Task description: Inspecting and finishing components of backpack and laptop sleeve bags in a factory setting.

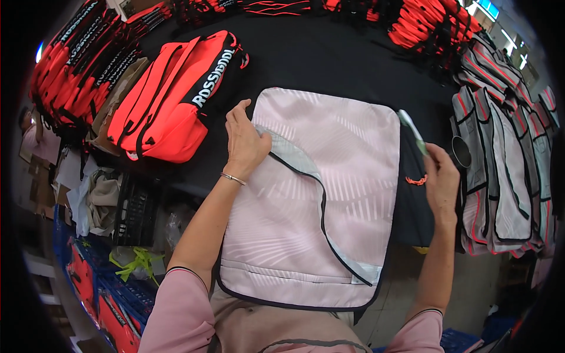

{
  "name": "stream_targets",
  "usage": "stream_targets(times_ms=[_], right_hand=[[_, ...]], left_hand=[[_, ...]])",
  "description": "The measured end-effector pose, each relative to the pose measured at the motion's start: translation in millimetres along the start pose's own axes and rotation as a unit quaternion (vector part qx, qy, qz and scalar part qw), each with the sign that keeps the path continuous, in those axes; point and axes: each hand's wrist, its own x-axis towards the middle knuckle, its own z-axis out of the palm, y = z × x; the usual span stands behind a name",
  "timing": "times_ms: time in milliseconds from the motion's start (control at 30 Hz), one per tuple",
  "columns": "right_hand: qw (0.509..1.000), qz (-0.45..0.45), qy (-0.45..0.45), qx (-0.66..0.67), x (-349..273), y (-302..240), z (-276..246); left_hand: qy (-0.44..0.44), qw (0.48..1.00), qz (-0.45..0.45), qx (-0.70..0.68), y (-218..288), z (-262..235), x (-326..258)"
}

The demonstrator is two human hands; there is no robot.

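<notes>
A pale pink patterned fabric panel (359, 159) with black bound edges lies before me, its lower end against my lap. A curved, black-edged slit crosses it and shows light grey lining (288, 147). At its upper left edge my left hand (247, 141) is closed on the panel, thumb on top by the slit's end. Off the panel's right side, my right hand (441, 179) pinches a slim white-and-green tool (413, 130), pointing up and left; its exact kind is unclear. Below the tool sits a small tangle of orange thread (416, 180) on the black tabletop (318, 53).
An orange-red bag (170, 100) with black straps lies at the left, near stacked red-and-black pieces (88, 59). More red pieces (432, 26) stand at the far right. Grey-pink panels (500, 159) hang or pile right, beside a round metal container (461, 151). Black crate (136, 209) lower left.
</notes>
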Motion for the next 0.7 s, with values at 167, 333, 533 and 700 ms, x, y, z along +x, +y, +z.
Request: stream_targets(times_ms=[167, 333, 533, 700], right_hand=[[0.979, -0.049, -0.109, 0.168, 8, -62, 92], [0.964, -0.086, -0.165, 0.191, 17, -82, 146], [0.954, -0.114, -0.202, 0.189, 17, -78, 165], [0.951, -0.152, -0.229, 0.138, 17, -71, 178]], left_hand=[[-0.054, 0.991, -0.079, -0.096, -16, -7, -1], [-0.046, 0.984, -0.16, -0.068, -22, 7, -6], [-0.171, 0.88, -0.226, -0.381, -49, -3, -18], [-0.204, 0.749, -0.271, -0.569, -64, 0, -23]])
